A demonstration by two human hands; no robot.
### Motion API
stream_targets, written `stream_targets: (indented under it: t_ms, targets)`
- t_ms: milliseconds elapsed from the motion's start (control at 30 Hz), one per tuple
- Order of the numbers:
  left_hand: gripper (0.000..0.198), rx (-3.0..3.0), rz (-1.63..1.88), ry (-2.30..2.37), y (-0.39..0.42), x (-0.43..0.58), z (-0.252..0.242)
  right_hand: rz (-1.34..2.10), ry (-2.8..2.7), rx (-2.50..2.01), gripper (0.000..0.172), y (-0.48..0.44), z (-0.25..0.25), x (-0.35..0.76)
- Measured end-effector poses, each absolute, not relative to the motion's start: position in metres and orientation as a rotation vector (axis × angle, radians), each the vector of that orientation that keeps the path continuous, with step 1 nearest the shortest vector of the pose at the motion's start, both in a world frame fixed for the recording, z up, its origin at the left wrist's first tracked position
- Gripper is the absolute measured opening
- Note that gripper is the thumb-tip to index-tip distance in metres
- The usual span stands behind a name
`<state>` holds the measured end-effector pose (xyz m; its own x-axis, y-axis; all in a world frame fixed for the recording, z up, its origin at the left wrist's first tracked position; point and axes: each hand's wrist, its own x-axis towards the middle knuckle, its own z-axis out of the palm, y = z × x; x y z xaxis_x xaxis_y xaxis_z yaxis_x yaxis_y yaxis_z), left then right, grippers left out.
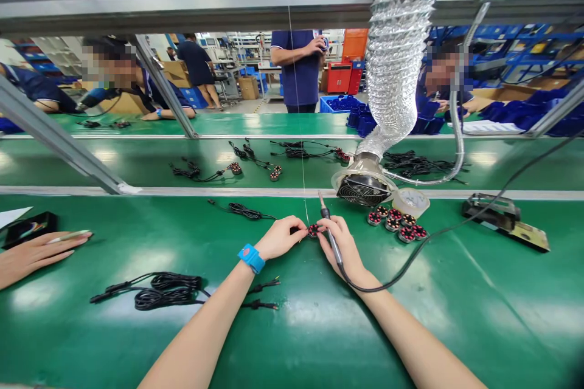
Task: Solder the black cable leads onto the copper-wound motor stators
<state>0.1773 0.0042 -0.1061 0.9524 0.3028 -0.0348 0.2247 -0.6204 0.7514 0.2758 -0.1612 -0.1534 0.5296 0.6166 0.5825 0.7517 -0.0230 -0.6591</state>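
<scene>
Your stator (312,230) sits between your fingertips on the bench (460,316), left of the fan (364,189) and nearer you. Your left hand (285,236) has its thumb and forefinger nearly closed at the stator's left edge; you cannot tell from this view whether they pinch its rim, a lead or nothing. Your right hand (343,248) is curled round the iron (336,245), tip pointing away from you, just left of the fan, while its fingertips reach the stator's right edge. The solder (302,158) hangs in a thin line left of the fan, down to the stator.

Expect the stator to be small, fairly light and hard, with a rim that may slip under a light pinch. Its windings and leads look the fragile part, so hold it by the outer rim. The iron should be light, though its cord may drag; keep to the handle, as the tip may be hot. The solder should bend easily.

Count one stator in your fingers and about seven in the pile (392,224), right of the fan and nearer you. There is one iron, one solder line, one tape roll (416,202) beside the fan, and one stand (505,222) farther right. Left of the fan, one cable (245,211) lies beyond your left hand.
</scene>
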Motion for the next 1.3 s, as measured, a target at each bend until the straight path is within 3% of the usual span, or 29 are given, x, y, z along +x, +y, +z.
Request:
stream_targets:
  t_ms: [200, 500, 1000, 1300]
  targets:
    - [0.021, 2.272, 0.181, 0.426, 0.003, 0.178, -0.111, -0.273, -0.944, -1.658, 0.022, -0.163, -0.148, 0.277]
    - [0.016, 2.272, 0.290, 0.640, -0.012, 0.188, -0.120, -0.073, -1.087, -1.677, 0.053, -0.157, -0.158, 0.276]
    - [0.016, 2.205, 0.259, 0.602, -0.011, 0.187, -0.121, -0.006, -1.127, -1.683, 0.043, -0.157, -0.161, 0.276]
    - [0.019, 2.505, 0.427, 0.245, -0.001, 0.175, -0.104, 0.017, -1.122, -1.679, 0.047, -0.161, -0.160, 0.277]
